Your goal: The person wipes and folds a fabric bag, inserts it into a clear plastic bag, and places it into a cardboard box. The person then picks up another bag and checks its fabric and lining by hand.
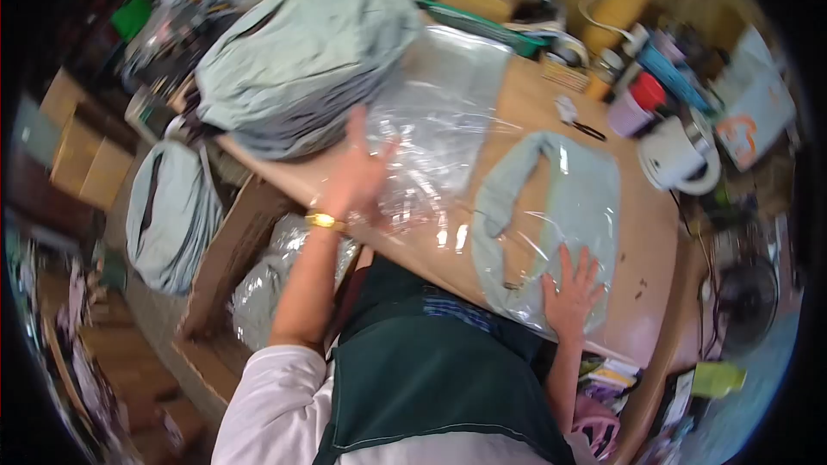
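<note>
My left hand, blurred by motion, is over the table's near edge with its fingers apart, beside a large stack of folded grey-green cloth pieces and a sheaf of clear plastic bags. Nothing shows in its grip. On the right, my right hand lies flat with spread fingers on the lower part of a clear bag. Inside that bag is a grey-green cloth piece, with a curved strip bending around at its left.
A cardboard box with plastic-wrapped items stands below the table's left edge, beside another cloth bundle. Along the back right are a pink cup, a white kettle and a green tray. Scissors lie near them.
</note>
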{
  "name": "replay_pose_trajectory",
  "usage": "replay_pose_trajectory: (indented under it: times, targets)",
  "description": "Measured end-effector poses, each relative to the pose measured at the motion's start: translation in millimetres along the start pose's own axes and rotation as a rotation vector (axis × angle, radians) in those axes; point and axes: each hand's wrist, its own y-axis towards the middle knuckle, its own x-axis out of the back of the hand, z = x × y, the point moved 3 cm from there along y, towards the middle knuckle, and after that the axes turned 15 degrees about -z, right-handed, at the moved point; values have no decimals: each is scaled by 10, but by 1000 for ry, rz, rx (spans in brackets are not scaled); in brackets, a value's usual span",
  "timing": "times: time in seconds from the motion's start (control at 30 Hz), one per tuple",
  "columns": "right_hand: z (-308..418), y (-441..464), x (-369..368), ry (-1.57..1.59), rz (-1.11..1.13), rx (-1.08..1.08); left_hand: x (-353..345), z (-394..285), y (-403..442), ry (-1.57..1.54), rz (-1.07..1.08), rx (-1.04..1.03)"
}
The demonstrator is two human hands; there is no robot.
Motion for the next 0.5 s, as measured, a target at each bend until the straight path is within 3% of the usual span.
replay_pose_trajectory:
  times: [0.13, 0.2, 0.27, 0.33, 0.37, 0.4, 0.43, 0.47, 0.5]
  targets:
    - [-36, 66, -74, -106, 36, -39, -348, 33, -375, -225, 128, 26]
    - [-564, 164, -170, 164, 61, 195, -430, 187, -392, -335, 75, 39]
    - [-708, 246, 152, 139, -160, 76, -366, 222, -458, -357, 12, -37]
    - [-578, 200, 333, 7, -237, -166, -366, 275, -616, -515, -60, -89]
    - [-626, 194, 273, 12, -223, -126, -296, 322, -705, -563, -93, -102]
    - [-711, 190, 188, -1, -261, 46, -138, 279, -766, -614, 51, -38]
    - [-690, 238, 141, -14, -304, 218, -129, 403, -789, -651, 45, -36]
    - [-543, 243, 180, -12, -300, 239, -115, 528, -808, -689, 38, -33]
    - [-369, 242, 253, 319, -98, 97, 175, 684, -853, -791, -39, 21]
